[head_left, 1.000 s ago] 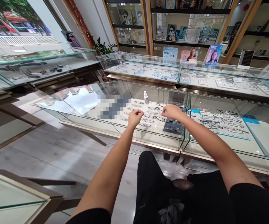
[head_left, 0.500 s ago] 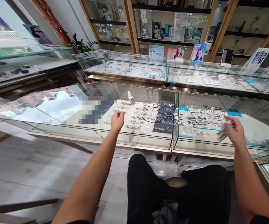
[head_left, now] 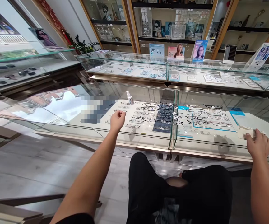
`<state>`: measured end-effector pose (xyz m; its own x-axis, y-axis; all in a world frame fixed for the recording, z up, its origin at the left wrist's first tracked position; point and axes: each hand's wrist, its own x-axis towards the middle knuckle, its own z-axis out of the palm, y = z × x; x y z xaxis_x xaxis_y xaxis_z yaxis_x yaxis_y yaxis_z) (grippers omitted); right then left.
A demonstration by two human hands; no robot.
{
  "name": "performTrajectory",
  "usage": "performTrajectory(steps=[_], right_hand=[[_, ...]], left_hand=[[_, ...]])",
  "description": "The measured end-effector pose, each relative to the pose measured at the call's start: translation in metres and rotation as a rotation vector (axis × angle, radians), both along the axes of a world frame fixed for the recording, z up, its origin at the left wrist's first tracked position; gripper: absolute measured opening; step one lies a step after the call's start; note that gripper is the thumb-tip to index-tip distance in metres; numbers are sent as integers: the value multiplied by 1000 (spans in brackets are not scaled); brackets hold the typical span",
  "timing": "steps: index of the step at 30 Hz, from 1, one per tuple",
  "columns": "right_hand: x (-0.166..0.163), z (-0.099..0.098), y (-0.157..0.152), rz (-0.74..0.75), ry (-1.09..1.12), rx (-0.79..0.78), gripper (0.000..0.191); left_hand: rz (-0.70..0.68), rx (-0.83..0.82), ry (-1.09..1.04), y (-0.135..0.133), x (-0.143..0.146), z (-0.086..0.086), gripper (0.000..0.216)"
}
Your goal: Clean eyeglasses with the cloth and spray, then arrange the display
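Note:
My left hand (head_left: 118, 120) is closed in a pinch above the left part of the glass display counter (head_left: 134, 143). Whether anything is between its fingertips I cannot make out. Just beyond it stands a white spray bottle (head_left: 130, 98). Out to the right, my right hand (head_left: 259, 143) is closed on a pale, crumpled cloth (head_left: 243, 132), low over the counter top. Rows of eyeglasses (head_left: 148, 116) show between my hands, and more eyeglasses (head_left: 197, 120) sit in the right section.
A second glass showcase (head_left: 129, 58) runs along behind, with small posters (head_left: 157, 53) and a mirror (head_left: 229, 54) on top. Another glass case (head_left: 29, 56) is at the left. My knees (head_left: 140, 174) are close to the counter's front edge.
My right hand has moved to the right with the cloth, casting a shadow on the counter. My left hand stays nearly where it was, still pinched.

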<state>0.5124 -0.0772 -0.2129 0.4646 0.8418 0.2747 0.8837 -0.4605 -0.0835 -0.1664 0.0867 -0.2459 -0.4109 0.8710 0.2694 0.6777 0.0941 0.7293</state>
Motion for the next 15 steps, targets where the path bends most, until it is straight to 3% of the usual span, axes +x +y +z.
performTrajectory(steps=[3,8,15], right_hand=[[-18,1,-1,-218,204,141,75],[-43,-4,-10,-123,259,267,81],[-61,-16,-22,-168,360,360,79]], left_hand=[[-11,-2,83,-4,6,4,20],[-97,6,271,-6,17,5,18],[-112,-21,410,-4,19,0,17]])
